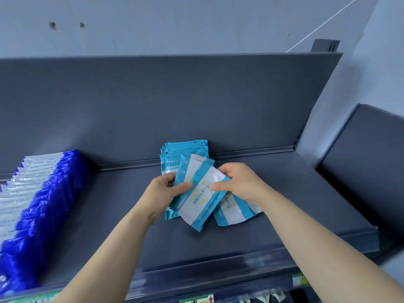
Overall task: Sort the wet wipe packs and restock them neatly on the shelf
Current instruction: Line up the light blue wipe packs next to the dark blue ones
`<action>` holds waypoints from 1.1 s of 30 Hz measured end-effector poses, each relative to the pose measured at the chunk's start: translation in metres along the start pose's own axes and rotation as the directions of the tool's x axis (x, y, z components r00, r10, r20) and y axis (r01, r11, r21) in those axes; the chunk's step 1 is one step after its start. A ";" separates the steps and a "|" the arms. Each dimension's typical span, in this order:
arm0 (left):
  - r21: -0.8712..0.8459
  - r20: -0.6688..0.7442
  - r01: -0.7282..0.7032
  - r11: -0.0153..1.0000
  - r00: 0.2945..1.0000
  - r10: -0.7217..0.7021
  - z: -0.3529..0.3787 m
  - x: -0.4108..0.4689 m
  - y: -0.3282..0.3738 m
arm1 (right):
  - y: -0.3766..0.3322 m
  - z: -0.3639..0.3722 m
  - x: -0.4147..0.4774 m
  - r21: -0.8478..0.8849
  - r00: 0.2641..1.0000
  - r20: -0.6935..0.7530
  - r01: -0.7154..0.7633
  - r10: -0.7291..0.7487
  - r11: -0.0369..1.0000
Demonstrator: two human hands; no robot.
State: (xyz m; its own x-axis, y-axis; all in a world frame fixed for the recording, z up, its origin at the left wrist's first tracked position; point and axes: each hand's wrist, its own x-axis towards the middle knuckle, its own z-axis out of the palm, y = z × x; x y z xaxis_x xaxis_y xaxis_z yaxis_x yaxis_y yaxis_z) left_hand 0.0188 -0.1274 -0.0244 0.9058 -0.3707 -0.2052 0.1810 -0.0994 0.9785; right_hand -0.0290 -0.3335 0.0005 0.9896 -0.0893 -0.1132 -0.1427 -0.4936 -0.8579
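Restocking at the shelf [284, 193]: my left grip [166, 189] pinches a loose fan of light-blue wet wipe packs [182, 171], while my right grip [238, 182] clamps thumb and fingers on the top pack [201, 200]; a further pack [231, 212] lies just under that wrist. The fan sits unevenly, and I judge the slick wrappers could slip from my left grip during squaring. Just beyond both grips, the standing row [185, 148] leans on the back wall [153, 101] and a nudge might topple it.

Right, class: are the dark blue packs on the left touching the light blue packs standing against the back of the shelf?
Apart. The head view shows a strip of bare shelf between the dark blue packs and the light blue packs.
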 end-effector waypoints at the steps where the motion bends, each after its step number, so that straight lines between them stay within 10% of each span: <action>1: -0.026 -0.013 0.001 1.000 1.000 -0.001 0.000 -0.001 0.001 | 0.003 -0.002 0.002 -0.010 1.000 0.010 -0.017 0.018 1.000; 18: -0.062 -0.336 -0.166 0.984 0.932 0.136 -0.013 -0.005 -0.004 | 0.014 -0.027 0.019 0.343 0.990 0.052 -0.145 0.135 0.928; 24: -0.189 -0.292 -0.007 0.982 0.955 -0.049 -0.020 -0.013 -0.007 | 0.018 -0.018 0.017 0.553 0.984 0.073 -0.177 0.165 0.814; 33: -0.133 -0.169 0.052 0.990 0.983 -0.074 0.001 -0.018 -0.019 | 0.024 0.015 0.016 0.289 0.974 0.102 -0.223 0.201 0.931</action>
State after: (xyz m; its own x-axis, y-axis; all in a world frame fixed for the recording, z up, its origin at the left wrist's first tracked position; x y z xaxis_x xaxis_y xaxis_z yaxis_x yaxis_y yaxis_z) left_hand -0.0014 -0.1199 -0.0389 0.9416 -0.2008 -0.2704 0.2770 0.0052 0.9608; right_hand -0.0158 -0.3339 -0.0291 0.9374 -0.0986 -0.3340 -0.3472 -0.1896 -0.9184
